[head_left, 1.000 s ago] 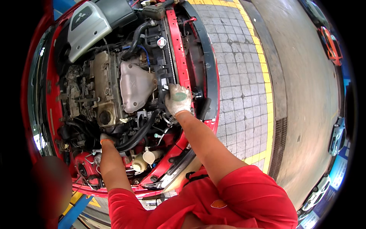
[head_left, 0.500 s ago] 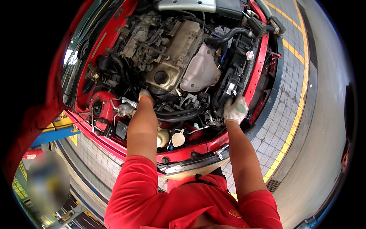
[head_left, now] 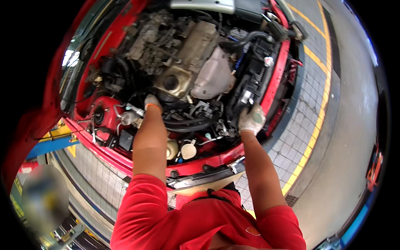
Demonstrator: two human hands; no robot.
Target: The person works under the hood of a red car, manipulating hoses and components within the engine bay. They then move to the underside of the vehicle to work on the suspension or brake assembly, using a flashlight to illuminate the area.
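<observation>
My left hand (head_left: 152,101), in a pale glove with an orange cuff, reaches down beside the near end of the engine (head_left: 196,46). Its fingers are hidden among dark parts below the oil filler cap (head_left: 170,82). My right hand (head_left: 252,119), in a white glove with a greenish patch on its back, rests at the near end of the radiator (head_left: 255,79), close to the red front crossmember (head_left: 275,83). Its fingers look curled; what they grip, if anything, cannot be made out. Between my hands run black hoses (head_left: 191,125). A brown metal heat shield (head_left: 213,75) covers the engine's side.
A white-capped reservoir (head_left: 188,151) stands by the red fender edge (head_left: 200,166) in front of me. At left are the red strut tower (head_left: 100,114) and windscreen. A blue and yellow lift arm (head_left: 50,146) shows beyond. Tiled floor with yellow lines (head_left: 310,154) lies right.
The whole view has shifted slightly, so the car and both arms sit a little further left. Both hands keep their places in the engine bay.
</observation>
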